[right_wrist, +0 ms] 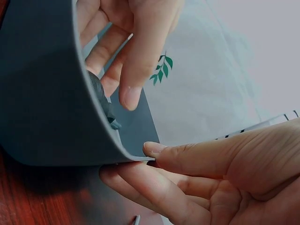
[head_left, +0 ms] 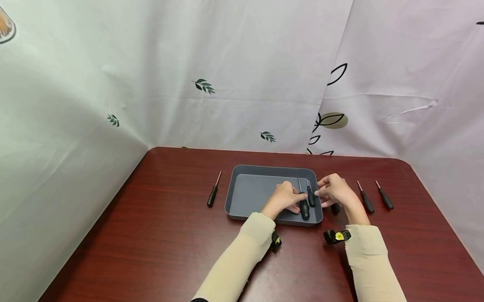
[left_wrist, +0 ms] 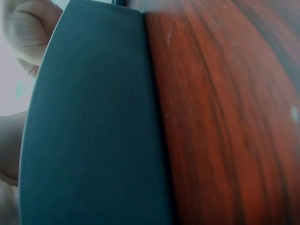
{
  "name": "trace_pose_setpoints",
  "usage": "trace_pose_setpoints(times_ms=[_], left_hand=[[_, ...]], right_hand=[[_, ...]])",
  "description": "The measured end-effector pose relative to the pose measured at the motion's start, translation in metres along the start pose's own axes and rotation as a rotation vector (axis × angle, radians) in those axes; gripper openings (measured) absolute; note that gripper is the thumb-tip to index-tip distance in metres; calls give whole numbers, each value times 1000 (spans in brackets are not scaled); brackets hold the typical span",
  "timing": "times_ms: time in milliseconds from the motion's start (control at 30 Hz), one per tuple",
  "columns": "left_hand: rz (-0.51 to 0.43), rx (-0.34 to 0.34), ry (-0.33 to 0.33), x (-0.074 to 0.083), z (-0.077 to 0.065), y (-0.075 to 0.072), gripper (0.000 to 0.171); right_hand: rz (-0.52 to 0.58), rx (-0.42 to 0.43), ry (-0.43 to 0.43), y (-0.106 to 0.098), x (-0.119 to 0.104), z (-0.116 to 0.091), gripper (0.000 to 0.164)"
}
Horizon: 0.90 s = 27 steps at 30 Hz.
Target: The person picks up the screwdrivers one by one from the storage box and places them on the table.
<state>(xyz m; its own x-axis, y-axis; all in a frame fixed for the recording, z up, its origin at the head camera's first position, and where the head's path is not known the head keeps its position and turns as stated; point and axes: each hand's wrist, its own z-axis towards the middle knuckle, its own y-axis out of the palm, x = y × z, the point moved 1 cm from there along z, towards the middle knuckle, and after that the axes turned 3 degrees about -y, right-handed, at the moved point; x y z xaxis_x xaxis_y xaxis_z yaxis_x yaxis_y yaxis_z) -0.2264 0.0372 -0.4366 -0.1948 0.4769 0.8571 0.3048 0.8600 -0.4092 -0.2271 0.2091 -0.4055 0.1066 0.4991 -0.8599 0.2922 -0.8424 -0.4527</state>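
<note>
In the head view, a grey tray (head_left: 250, 193) lies on the table with two black-handled screwdrivers at its right end. My left hand (head_left: 285, 198) reaches over the front rim, right at the handle of the nearer screwdriver (head_left: 305, 210). The right wrist view shows that hand's thumb (right_wrist: 133, 89) apart from its fingers, beside the dark handle (right_wrist: 99, 98). The other screwdriver (head_left: 310, 197) lies close to the right wall. My right hand (head_left: 334, 190) pinches the tray's right rim, thumb inside and fingers outside. The left wrist view is mostly filled by the tray's outer wall (left_wrist: 93, 117).
Left of the tray lies one screwdriver (head_left: 213, 195). On the right are two more, a nearer screwdriver (head_left: 367, 202) and a farther screwdriver (head_left: 385, 199). Another black handle (head_left: 335, 209) shows partly from under my right hand. A printed cloth (head_left: 229, 57) hangs behind the table.
</note>
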Motion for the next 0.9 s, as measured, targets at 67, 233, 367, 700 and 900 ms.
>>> trace_pose_setpoints(times_ms=[67,233,367,700,900], left_hand=[[19,12,-6,1,1,2,30],[52,34,-4,3,3,7,25],[91,54,-3,4,3,9,33],[210,106,26,5,4,12,38],[290,130,23,8,3,11,39]], right_hand=[[1,0,4,1,0,0,46],[2,-2,9,2,1,1,45],[4,-4,8,2,1,2,44],[7,-6,15,1,0,0,46],[5,-3,14,1,0,1,46]])
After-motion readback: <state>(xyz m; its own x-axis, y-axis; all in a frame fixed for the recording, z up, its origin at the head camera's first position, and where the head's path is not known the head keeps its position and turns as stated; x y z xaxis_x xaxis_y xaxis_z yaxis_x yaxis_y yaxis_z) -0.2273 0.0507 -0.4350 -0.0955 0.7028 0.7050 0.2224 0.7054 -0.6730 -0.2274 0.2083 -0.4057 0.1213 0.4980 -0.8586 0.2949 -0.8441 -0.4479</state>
